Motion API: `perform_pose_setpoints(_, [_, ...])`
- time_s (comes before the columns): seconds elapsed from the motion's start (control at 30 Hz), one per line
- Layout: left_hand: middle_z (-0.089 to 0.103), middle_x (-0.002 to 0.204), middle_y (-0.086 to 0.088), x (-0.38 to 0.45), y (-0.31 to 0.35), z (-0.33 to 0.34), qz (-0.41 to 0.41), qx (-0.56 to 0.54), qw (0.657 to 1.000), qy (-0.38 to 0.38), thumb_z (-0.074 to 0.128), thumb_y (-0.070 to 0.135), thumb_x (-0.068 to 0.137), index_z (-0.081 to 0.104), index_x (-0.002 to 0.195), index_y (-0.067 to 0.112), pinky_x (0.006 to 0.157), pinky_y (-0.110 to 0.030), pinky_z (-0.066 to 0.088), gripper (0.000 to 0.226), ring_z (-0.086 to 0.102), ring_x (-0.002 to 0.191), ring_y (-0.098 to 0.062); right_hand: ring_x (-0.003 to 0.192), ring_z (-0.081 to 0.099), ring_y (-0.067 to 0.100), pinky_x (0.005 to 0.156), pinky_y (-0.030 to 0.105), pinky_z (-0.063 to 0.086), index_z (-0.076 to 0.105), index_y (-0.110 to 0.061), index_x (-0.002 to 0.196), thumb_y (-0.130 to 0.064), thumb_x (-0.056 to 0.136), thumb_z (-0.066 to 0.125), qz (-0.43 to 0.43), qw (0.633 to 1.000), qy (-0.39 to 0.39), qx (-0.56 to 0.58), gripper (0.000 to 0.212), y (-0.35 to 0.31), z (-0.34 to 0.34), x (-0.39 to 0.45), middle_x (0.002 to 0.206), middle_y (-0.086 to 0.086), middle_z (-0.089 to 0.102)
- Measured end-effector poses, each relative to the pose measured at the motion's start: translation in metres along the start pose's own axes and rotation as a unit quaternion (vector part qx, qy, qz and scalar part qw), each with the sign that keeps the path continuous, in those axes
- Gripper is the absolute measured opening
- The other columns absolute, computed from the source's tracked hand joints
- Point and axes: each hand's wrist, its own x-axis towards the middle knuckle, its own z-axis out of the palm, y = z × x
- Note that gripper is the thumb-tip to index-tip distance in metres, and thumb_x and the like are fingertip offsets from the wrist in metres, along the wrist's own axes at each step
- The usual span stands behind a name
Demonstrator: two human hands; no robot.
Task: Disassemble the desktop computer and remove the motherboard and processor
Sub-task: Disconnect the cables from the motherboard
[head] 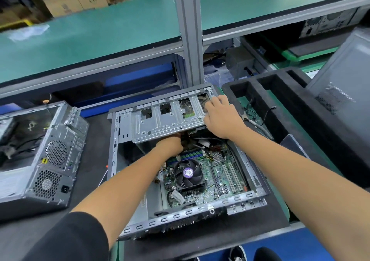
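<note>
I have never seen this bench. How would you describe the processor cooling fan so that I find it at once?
Start at the open computer case lying in the middle of the bench, between the person's forearms. Inside it lies the green motherboard; the cooling fan sits on its left-centre part. It is the only black square frame with round blades and a purple sticker on its hub.
</note>
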Motion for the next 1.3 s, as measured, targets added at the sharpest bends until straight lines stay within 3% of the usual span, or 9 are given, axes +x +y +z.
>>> perform_pose_setpoints(0.07, [0.059,0.097,-0.007,-0.003,-0.004,-0.005,0.014,0.002,1.000,0.000,0.045,0.027,0.097,0.051,0.128,0.006,0.072,-0.033,0.043,0.038,0.054,0.084,-0.024,0.119,0.033,0.029,0.074,0.037,0.031,0.050,-0.007,0.116,-0.025,0.095,0.039,0.001,1.000,-0.004,-0.007,0.031,0.000,0.000,0.000,0.124,0.010,0.046])
perform_pose_setpoints(0.27, [0.057,0.126,-0.009,-0.016,-0.005,-0.006,0.106,0.002,0.994,-0.024,0.055,0.021,0.091,0.053,0.125,0.010,0.078,-0.030,0.041,0.035,0.053,0.101,-0.025,0.122,0.032,0.030,0.081,0.042,0.041,0.051,-0.007,0.120,-0.025,0.096,0.039,0.010,1.000,-0.012,-0.010,0.032,-0.003,-0.004,-0.001,0.126,0.010,0.047])
perform_pose_setpoints(0.4, [0.062,0.089,-0.004,-0.025,-0.013,-0.009,0.159,-0.040,0.986,0.003,0.060,0.018,0.088,0.062,0.093,0.013,0.064,-0.030,0.042,0.007,0.056,0.082,-0.025,0.123,0.033,0.031,0.081,0.043,0.042,0.051,-0.006,0.120,-0.024,0.097,0.040,0.011,1.000,-0.011,-0.007,0.032,-0.005,-0.005,-0.002,0.125,0.011,0.047])
perform_pose_setpoints(0.5, [0.058,0.073,0.000,-0.036,-0.022,-0.014,0.191,-0.099,0.976,-0.025,0.068,0.025,0.086,0.066,0.082,0.013,0.060,-0.028,0.037,0.014,0.049,0.065,-0.016,0.123,0.033,0.031,0.081,0.044,0.043,0.051,-0.006,0.120,-0.025,0.097,0.040,0.011,1.000,-0.012,-0.012,0.032,-0.004,-0.004,-0.002,0.124,0.011,0.048])
perform_pose_setpoints(0.7, [0.058,0.074,0.006,-0.059,-0.039,-0.016,0.240,-0.077,0.967,-0.030,0.060,0.044,0.091,0.064,0.082,0.020,0.060,-0.027,0.038,0.026,0.051,0.066,-0.013,0.121,0.034,0.032,0.080,0.045,0.046,0.051,-0.005,0.121,-0.023,0.097,0.040,0.013,0.999,-0.016,-0.024,0.032,-0.007,-0.004,-0.002,0.123,0.012,0.048])
perform_pose_setpoints(0.87, [0.034,0.048,0.011,-0.080,-0.059,-0.033,0.230,-0.172,0.958,-0.012,0.050,0.051,0.094,0.041,0.054,0.018,0.050,-0.021,0.029,0.052,0.031,0.044,-0.010,0.121,0.034,0.032,0.080,0.047,0.045,0.051,-0.003,0.122,-0.021,0.097,0.041,0.013,1.000,-0.013,-0.018,0.033,-0.008,-0.005,-0.003,0.124,0.014,0.049])
perform_pose_setpoints(1.03, [0.060,0.066,0.003,-0.096,-0.087,-0.055,0.227,-0.145,0.957,-0.110,0.063,0.034,0.090,0.067,0.074,0.010,0.064,-0.019,0.040,0.029,0.048,0.060,-0.011,0.121,0.033,0.031,0.092,0.047,0.043,0.050,-0.002,0.123,-0.023,0.098,0.038,0.004,0.999,-0.025,-0.034,0.034,-0.007,-0.005,-0.002,0.125,0.014,0.048])
perform_pose_setpoints(1.17, [0.064,0.073,0.012,-0.092,-0.097,-0.064,0.193,-0.122,0.972,-0.049,0.067,0.022,0.088,0.068,0.089,0.016,0.060,-0.014,0.042,0.007,0.055,0.063,-0.003,0.121,0.034,0.032,0.083,0.047,0.044,0.051,-0.003,0.121,-0.022,0.097,0.041,0.015,1.000,-0.010,-0.023,0.032,-0.009,-0.005,-0.003,0.123,0.014,0.049])
perform_pose_setpoints(1.3, [0.062,0.093,0.007,-0.088,-0.102,-0.053,0.129,0.054,0.990,-0.019,0.054,0.022,0.095,0.064,0.101,0.018,0.066,-0.022,0.039,0.012,0.055,0.079,-0.011,0.121,0.034,0.032,0.083,0.049,0.046,0.052,-0.003,0.121,-0.021,0.098,0.042,0.015,1.000,-0.009,-0.017,0.032,-0.010,-0.005,-0.004,0.124,0.015,0.049])
